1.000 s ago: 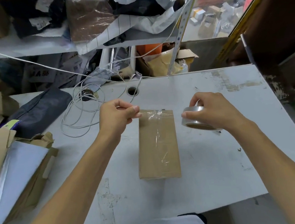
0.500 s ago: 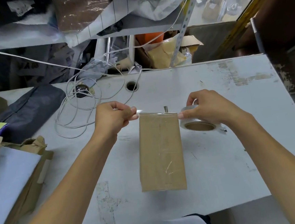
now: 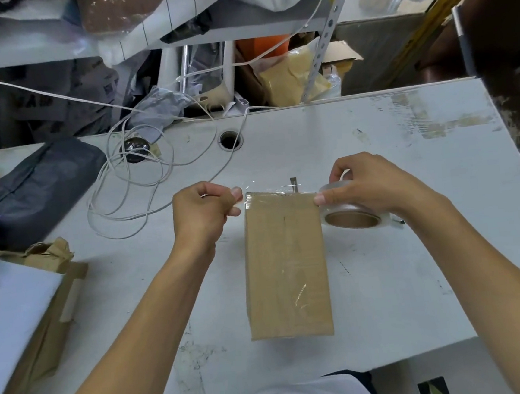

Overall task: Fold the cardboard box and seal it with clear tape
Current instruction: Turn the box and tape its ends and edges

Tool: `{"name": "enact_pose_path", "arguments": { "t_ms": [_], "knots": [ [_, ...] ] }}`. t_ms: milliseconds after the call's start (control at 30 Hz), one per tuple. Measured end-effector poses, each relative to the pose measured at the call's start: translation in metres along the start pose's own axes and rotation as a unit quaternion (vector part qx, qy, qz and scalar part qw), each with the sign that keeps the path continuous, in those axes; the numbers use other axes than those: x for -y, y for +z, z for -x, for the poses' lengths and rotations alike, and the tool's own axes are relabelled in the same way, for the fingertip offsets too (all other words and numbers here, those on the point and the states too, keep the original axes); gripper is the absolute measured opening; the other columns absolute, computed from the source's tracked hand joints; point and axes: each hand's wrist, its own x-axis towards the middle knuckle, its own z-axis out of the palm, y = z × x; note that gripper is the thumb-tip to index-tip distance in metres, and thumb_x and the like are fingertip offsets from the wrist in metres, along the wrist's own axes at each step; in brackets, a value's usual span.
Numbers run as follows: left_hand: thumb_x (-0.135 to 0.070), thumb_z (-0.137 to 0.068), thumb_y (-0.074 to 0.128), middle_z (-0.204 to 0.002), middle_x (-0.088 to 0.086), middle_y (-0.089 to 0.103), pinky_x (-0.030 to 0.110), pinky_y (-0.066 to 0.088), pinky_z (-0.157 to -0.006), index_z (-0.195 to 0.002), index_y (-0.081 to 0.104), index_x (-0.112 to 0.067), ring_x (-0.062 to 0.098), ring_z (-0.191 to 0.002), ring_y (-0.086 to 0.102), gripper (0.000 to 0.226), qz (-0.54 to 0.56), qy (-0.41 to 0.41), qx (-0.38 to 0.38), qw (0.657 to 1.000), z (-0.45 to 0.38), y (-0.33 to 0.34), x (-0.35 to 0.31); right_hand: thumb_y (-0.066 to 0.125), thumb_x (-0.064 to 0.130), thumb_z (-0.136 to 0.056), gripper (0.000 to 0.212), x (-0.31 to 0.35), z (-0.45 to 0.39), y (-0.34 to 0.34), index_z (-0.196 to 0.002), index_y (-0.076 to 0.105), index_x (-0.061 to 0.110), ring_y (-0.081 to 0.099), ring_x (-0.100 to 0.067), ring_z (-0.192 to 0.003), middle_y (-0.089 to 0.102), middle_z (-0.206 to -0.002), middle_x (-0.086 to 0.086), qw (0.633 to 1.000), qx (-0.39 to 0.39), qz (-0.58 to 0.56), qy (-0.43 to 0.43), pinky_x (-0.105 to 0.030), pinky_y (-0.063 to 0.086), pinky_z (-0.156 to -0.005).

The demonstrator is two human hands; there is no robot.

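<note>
Box: cardboard box (image 3: 286, 263) flat on bench (image 3: 415, 261), folded.
Left hand (image 3: 203, 212): fingers pinch tape end.
Right hand (image 3: 374, 187): grips tape roll (image 3: 349, 212).
Change: tape strip (image 3: 275, 193) lowered onto box's far edge; sealing begins.

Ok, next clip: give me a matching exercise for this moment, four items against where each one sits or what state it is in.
Column 1
1. cardboard box
2. tape roll
3. coiled white cable
4. left hand

Column 2
A. pinching the free end of the clear tape
B. lying flat on the table's middle, closed
C. held in the right hand at the box's far right corner
D. loose on the table, far left

Pairs: 1-B, 2-C, 3-D, 4-A
</note>
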Motion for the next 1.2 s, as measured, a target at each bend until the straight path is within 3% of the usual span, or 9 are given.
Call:
{"name": "enact_pose_path", "arguments": {
  "t_ms": [167, 300, 400, 533, 700, 867, 967, 1033, 1200],
  "knots": [
    [-0.017, -0.086, 0.076, -0.055, -0.016, 0.062, 0.022, 0.042, -0.068, -0.075, 0.063, -0.013, -0.002, -0.054, 0.054, 0.018, 0.051, 0.005, -0.021, 0.998, 0.007, 0.011, 0.021, 0.076, 0.068, -0.064, 0.047, -0.004, 0.000, 0.006, -0.088, 0.065, 0.029, 0.060, -0.010, -0.084, 0.067, -0.092, 0.006, 0.999, 0.023, -0.027, -0.008, -0.030, 0.043, -0.064],
    [-0.027, -0.091, 0.072, -0.087, -0.007, 0.069, 0.034, 0.047, -0.082, -0.078, 0.066, -0.016, 0.013, -0.086, 0.061, 0.018, 0.121, -0.028, 0.022, 0.992, 0.008, 0.017, 0.037, 0.073, 0.073, -0.050, 0.057, -0.002, 0.000, 0.012, -0.081, 0.066, 0.026, 0.059, -0.012, -0.077, 0.066, -0.080, 0.006, 0.998, 0.012, -0.066, -0.017, -0.030, 0.040, -0.061],
    [-0.025, -0.095, 0.066, -0.095, -0.004, 0.069, 0.039, 0.047, -0.081, -0.086, 0.065, -0.016, 0.017, -0.087, 0.060, 0.013, 0.173, -0.057, 0.055, 0.982, 0.008, 0.022, 0.043, 0.074, 0.075, -0.048, 0.060, -0.004, -0.004, 0.012, -0.081, 0.066, 0.025, 0.060, -0.013, -0.078, 0.067, -0.081, 0.004, 0.997, 0.015, -0.068, -0.016, -0.031, 0.040, -0.061],
    [-0.035, -0.091, 0.070, -0.105, 0.002, 0.065, 0.037, 0.047, -0.083, -0.099, 0.060, -0.019, 0.017, -0.094, 0.061, 0.021, 0.144, -0.064, 0.046, 0.986, 0.004, 0.020, 0.048, 0.072, 0.076, -0.046, 0.062, -0.006, -0.005, 0.013, -0.080, 0.066, 0.025, 0.058, -0.014, -0.075, 0.066, -0.077, 0.003, 0.997, 0.018, -0.070, -0.025, -0.030, 0.037, -0.059],
    [-0.032, -0.091, 0.069, -0.105, -0.005, 0.060, 0.023, 0.045, -0.084, -0.101, 0.055, -0.021, 0.008, -0.096, 0.058, 0.021, 0.058, 0.014, -0.003, 0.998, 0.005, 0.017, 0.047, 0.075, 0.073, -0.054, 0.056, -0.007, -0.005, 0.015, -0.082, 0.066, 0.026, 0.059, -0.013, -0.077, 0.066, -0.082, 0.003, 0.998, 0.016, -0.063, -0.019, -0.030, 0.039, -0.060],
    [-0.049, -0.077, 0.074, -0.075, -0.007, 0.065, 0.030, 0.039, -0.072, -0.086, 0.056, -0.020, 0.011, -0.071, 0.057, 0.035, 0.207, -0.159, 0.121, 0.958, 0.006, 0.016, 0.044, 0.074, 0.073, -0.053, 0.056, -0.006, -0.004, 0.014, -0.082, 0.066, 0.026, 0.059, -0.013, -0.081, 0.066, -0.085, 0.003, 0.998, 0.018, -0.066, -0.020, -0.030, 0.041, -0.061],
    [-0.051, -0.070, 0.079, -0.082, -0.008, 0.070, 0.034, 0.044, -0.085, -0.087, 0.059, -0.020, 0.015, -0.091, 0.057, 0.040, 0.221, -0.196, 0.138, 0.945, 0.004, 0.014, 0.040, 0.072, 0.075, -0.051, 0.059, -0.005, -0.003, 0.013, -0.084, 0.067, 0.026, 0.059, -0.013, -0.082, 0.067, -0.086, 0.003, 0.998, 0.017, -0.062, -0.021, -0.031, 0.043, -0.063],
    [-0.049, -0.073, 0.082, -0.094, -0.005, 0.067, 0.036, 0.044, -0.093, -0.087, 0.057, -0.020, 0.017, -0.101, 0.057, 0.040, 0.174, -0.164, 0.083, 0.967, 0.003, 0.013, 0.038, 0.070, 0.076, -0.049, 0.061, -0.005, -0.003, 0.014, -0.084, 0.067, 0.026, 0.060, -0.014, -0.083, 0.067, -0.087, 0.003, 0.997, 0.018, -0.065, -0.022, -0.033, 0.044, -0.066],
    [-0.021, -0.088, 0.073, -0.095, -0.007, 0.065, 0.036, 0.051, -0.092, -0.090, 0.060, -0.020, 0.016, -0.098, 0.062, 0.013, 0.002, 0.088, -0.056, 0.995, 0.022, 0.011, 0.029, 0.069, 0.077, -0.046, 0.064, -0.006, -0.003, 0.014, -0.084, 0.067, 0.027, 0.060, -0.015, -0.084, 0.067, -0.087, 0.003, 0.997, 0.019, -0.070, -0.024, -0.033, 0.045, -0.066]
  ]
}}
